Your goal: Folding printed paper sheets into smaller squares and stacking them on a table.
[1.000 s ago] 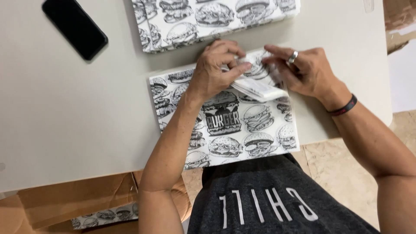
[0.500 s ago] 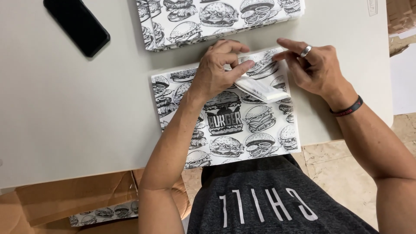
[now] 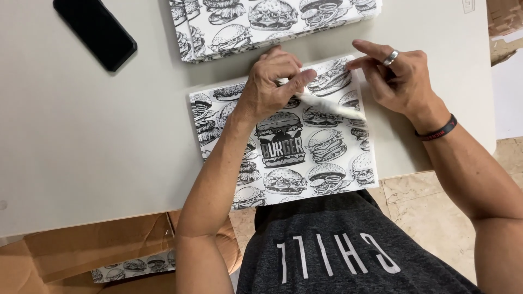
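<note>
- A black phone (image 3: 95,31) lies flat on the pale table (image 3: 81,136), well to the upper left of the printed paper sheet (image 3: 294,158).
- The printed paper sheet, covered in black-and-white burger drawings, lies flat at the table's near edge, its lower edge overhanging.
- The left hand (image 3: 269,84) presses on the sheet's upper middle, fingers curled, thumb stretched along a folded flap (image 3: 332,106).
- A stack of the same printed sheets (image 3: 272,19) sits just beyond the sheet, apart from it.
- The right hand (image 3: 400,76), with a ring and a dark wristband, hovers at the sheet's upper right corner, fingers loosely spread and holding nothing; fingertips near the flap.
</note>
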